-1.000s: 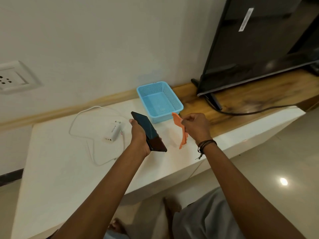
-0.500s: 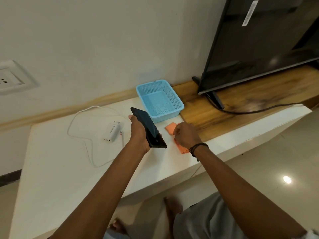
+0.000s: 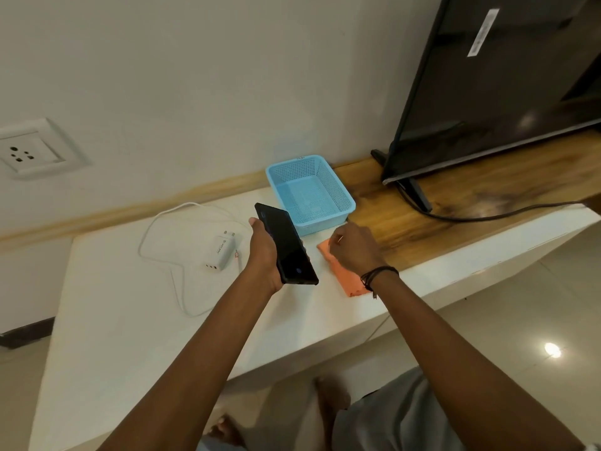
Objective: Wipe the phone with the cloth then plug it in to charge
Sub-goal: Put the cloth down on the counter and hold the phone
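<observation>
My left hand (image 3: 263, 252) grips a black phone (image 3: 287, 247) above the white counter (image 3: 130, 320), screen up and dark. An orange cloth (image 3: 349, 283) lies flat on the counter just right of the phone. My right hand (image 3: 353, 249) rests over the cloth's far half, fingers curled down and hidden, so I cannot tell whether they pinch it. A white charger adapter (image 3: 223, 252) lies left of the phone with its white cable (image 3: 153, 236) looped around it. The cable's plug end (image 3: 237, 257) is beside the adapter. A wall socket (image 3: 26, 151) is at the far left.
An empty blue mesh basket (image 3: 340, 190) stands behind the phone against the wall. To the right, a black TV (image 3: 487, 92) stands on a wooden top (image 3: 455, 206), with a black cord (image 3: 487, 217) trailing across it. The counter's front edge drops to a tiled floor.
My right hand lowered the hanging orange cloth onto the counter and now stays over it. The phone in my left hand has barely shifted.
</observation>
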